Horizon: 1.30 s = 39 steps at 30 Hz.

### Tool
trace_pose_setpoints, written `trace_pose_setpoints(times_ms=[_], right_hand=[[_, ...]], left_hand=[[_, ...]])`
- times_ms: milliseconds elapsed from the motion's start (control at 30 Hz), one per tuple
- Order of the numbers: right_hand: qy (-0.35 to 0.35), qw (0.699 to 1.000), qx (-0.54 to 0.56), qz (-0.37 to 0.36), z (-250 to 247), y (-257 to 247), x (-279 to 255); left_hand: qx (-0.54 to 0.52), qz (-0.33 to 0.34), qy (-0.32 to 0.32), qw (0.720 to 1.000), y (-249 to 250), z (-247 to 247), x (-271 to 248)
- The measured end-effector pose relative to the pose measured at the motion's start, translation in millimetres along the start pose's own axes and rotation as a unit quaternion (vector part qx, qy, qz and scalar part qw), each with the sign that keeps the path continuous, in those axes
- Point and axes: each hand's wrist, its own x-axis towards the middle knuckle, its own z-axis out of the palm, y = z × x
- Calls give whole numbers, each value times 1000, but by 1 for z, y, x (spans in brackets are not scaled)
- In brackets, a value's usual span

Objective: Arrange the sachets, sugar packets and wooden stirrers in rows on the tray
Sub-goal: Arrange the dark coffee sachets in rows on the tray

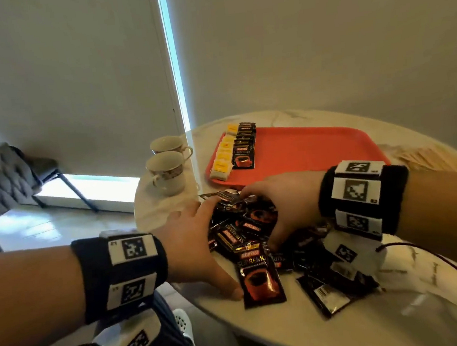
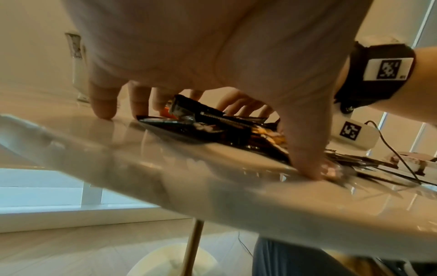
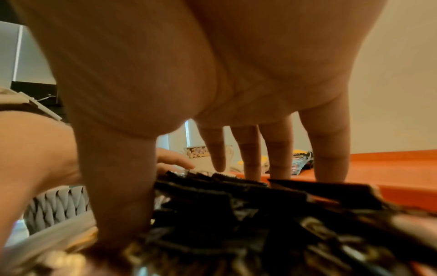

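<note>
Head view: left hand (image 1: 189,243) and right hand (image 1: 278,204) flank a loose pile of dark coffee sachets (image 1: 243,227) on the marble table (image 1: 306,330), fingers spread, nothing pinched. Red tray (image 1: 311,151) behind holds a row of sachets (image 1: 243,146) beside yellow sugar packets (image 1: 224,156); wooden stirrers (image 1: 427,159) lie right of it. Two cups (image 1: 165,167) at left.

Left wrist: fingertips (image 2: 104,110) & thumb touch tabletop around the pile.

Right wrist: straight fingers (image 3: 331,158) reach down behind the pile.
</note>
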Motion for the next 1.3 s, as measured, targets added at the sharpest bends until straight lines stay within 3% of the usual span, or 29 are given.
trace_pose_setpoints(times_ms=[200,367,533,733,933,1100,1200,1300], right_hand=[[-20,999,35,-23,-10,0,-1],[-71,996,-27,-56,-11,-13,11],[-74,994,-63,-52,-8,-30,32],[-2,994,-77,-83,-8,-38,41],[42,995,-26,-87,-11,-31,34],[-24,996,-26,-87,-9,-30,29],[-11,992,-57,-112,-3,-36,32],[23,992,-48,-112,-4,-36,33]], left_hand=[[-41,-50,45,997,-7,-13,2],[-124,-92,10,988,-13,-22,4],[-133,-107,-13,985,-8,-24,0],[-111,-112,8,987,-13,-24,7],[-178,-111,8,978,-24,-28,10],[-91,-11,-55,994,-29,-25,4],[-19,-13,-21,1000,-25,-20,8],[-27,-42,31,998,-20,-22,12]])
